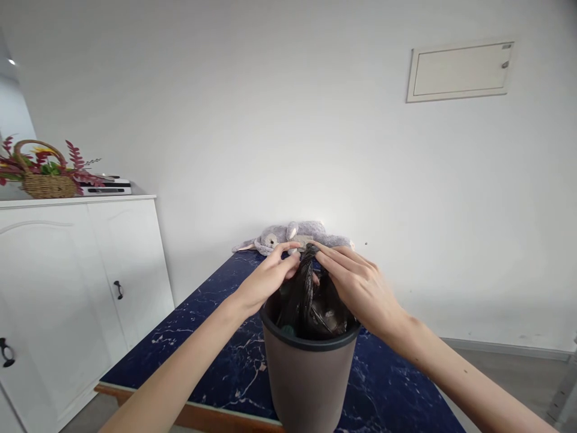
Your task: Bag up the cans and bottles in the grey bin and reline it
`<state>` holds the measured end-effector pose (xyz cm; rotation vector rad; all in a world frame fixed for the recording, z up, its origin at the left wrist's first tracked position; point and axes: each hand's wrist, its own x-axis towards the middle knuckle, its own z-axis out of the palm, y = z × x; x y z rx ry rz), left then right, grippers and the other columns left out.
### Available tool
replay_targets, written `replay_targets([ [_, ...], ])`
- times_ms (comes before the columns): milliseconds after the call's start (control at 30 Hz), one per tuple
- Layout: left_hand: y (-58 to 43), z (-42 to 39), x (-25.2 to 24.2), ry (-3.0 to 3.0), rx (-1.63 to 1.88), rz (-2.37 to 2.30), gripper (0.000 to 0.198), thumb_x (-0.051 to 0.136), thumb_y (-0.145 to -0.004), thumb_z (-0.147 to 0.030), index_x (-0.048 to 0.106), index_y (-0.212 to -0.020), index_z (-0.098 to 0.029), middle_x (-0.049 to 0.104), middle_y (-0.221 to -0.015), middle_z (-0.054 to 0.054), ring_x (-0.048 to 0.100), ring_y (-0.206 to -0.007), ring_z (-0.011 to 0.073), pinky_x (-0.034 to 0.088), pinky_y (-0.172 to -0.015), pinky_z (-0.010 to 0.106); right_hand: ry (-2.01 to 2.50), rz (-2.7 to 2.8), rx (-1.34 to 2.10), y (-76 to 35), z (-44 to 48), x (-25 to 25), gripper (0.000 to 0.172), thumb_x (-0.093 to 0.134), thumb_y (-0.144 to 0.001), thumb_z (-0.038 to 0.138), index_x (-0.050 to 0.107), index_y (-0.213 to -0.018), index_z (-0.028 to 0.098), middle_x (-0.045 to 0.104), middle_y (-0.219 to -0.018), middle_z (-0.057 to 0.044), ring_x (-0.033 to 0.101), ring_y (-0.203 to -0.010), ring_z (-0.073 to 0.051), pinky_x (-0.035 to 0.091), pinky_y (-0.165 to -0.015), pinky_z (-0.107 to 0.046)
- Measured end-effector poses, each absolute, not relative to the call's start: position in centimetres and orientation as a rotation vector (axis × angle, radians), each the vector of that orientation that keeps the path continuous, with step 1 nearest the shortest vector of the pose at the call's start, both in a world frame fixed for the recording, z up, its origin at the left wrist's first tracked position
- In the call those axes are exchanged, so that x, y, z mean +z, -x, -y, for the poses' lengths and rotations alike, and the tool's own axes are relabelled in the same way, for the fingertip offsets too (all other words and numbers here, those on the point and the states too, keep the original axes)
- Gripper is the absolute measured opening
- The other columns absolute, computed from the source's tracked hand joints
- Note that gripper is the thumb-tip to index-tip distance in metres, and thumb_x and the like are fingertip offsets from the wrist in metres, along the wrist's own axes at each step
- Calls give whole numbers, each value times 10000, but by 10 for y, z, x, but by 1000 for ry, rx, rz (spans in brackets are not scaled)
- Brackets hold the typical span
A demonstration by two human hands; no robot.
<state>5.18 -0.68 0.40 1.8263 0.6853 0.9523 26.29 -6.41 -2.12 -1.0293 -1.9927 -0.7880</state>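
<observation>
A black plastic garbage bag (308,294) rises in a twisted strand out of a grey-brown trash bin (311,379) with a dark rim. My right hand (356,276) has its fingers closed on the strand's top, from the right side. On the other side, my left hand (274,270) holds its thumb and index finger against the bag's upper part, and the fingertips are partly hidden by the plastic. Lower down, the rest of the bag sits crumpled inside the bin. Something dark green shows faintly near the bin's front left inner wall.
The bin stands on a table with a blue marbled cover (216,337). A grey plush toy (311,228) lies at the table's far end by the wall. To the left is a white cabinet (130,258) carrying a wicker flower basket (49,185) and a white device (108,187).
</observation>
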Motion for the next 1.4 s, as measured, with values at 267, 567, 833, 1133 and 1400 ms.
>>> replay_targets([
  [267,-61,-13,8,-2138,1060,-613,270,747,-924,-312,767,-1158,-179,790,-1152,99,746,-1085,257,590,-975,375,946,2022,-697,-266,63,-21,518,348,-1020,-12,628,-1416,170,571,-1576,-88,611,-1398,-270,604,-1081,-464],
  [567,-42,-10,15,-2578,1131,-666,126,710,-969,-310,765,-895,-223,789,-1067,41,721,-1041,222,571,-899,346,1078,1839,-219,-286,79,-26,307,512,-1048,244,741,-1250,280,838,-1097,-14,824,-874,-245,672,-746,-354],
  [833,-5,-25,14,-2728,851,-740,270,708,-968,-429,733,-805,-216,750,-1158,60,647,-1218,266,487,-1085,453,1316,1845,-193,-316,103,-35,266,530,-1056,414,773,-1057,304,840,-890,29,692,-501,-169,519,-516,-287],
  [1133,8,-11,18,-2738,657,-816,283,683,-973,-463,733,-824,-227,719,-1246,51,658,-1176,263,513,-998,420,1429,1677,0,-331,118,-50,413,570,-987,638,830,-959,318,831,-838,-26,571,-405,-178,420,-407,-293],
  [1400,16,2,25,-2740,708,-834,317,689,-961,-500,740,-815,-224,741,-1213,53,688,-1104,250,530,-1013,424,1535,1706,69,-328,115,-43,394,580,-979,596,813,-874,296,807,-732,-23,691,-545,-219,486,-473,-279],
])
